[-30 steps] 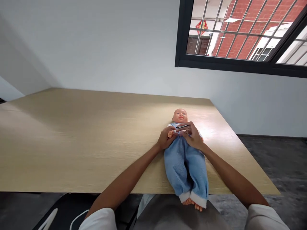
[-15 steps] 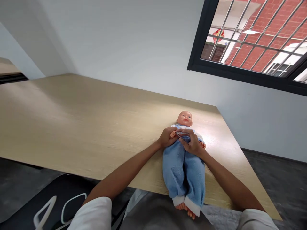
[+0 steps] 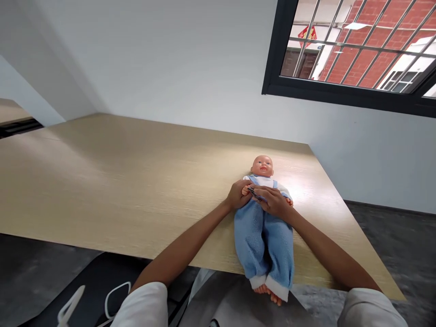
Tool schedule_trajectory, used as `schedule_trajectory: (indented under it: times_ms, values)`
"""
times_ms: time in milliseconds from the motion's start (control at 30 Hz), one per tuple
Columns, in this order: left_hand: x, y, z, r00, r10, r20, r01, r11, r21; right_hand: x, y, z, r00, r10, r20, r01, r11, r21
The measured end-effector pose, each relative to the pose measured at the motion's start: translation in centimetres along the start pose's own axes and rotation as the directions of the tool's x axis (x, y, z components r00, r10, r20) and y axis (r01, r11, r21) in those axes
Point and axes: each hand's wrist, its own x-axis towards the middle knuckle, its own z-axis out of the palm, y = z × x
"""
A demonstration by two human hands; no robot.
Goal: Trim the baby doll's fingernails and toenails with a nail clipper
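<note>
A baby doll [image 3: 263, 166] in fuzzy blue overalls [image 3: 250, 227] lies on its back on the table, bare feet hanging past the near edge. My left hand [image 3: 236, 194] is closed around the doll's small hand [image 3: 245, 190] on the left side. Silver nail clippers [image 3: 253, 193] are gripped in my right hand [image 3: 275, 202] over the doll's belly, their tip beside that small hand. Whether the jaws touch a doll finger is too small to tell. The doll's other hand [image 3: 289, 201] rests near my right wrist.
The light wooden table [image 3: 136, 181] runs far to the left and ends at a right edge near the doll. Behind it is a white wall with a barred window [image 3: 354, 50]. A black chair [image 3: 85, 286] with pale armrests stands at the lower left.
The clippers' two arms stood apart and now lie close together, with my right fingers squeezed in. My left hand keeps its hold. The camera view has shifted slightly.
</note>
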Motion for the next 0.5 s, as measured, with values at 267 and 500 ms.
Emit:
schedule_trajectory:
  times_ms: [267,500]
  values:
    - [-0.15,0.06,-0.04,0.999,-0.045,0.008,0.045,0.999,0.011,0.26,-0.12,-0.51,0.993,-0.116,0.011,0.116,0.984,-0.135]
    - [-0.18,0.24,-0.14,0.999,-0.048,-0.007,0.049,0.998,0.036,-0.60,-0.53,0.19,0.962,0.270,0.041,-0.273,0.951,0.147]
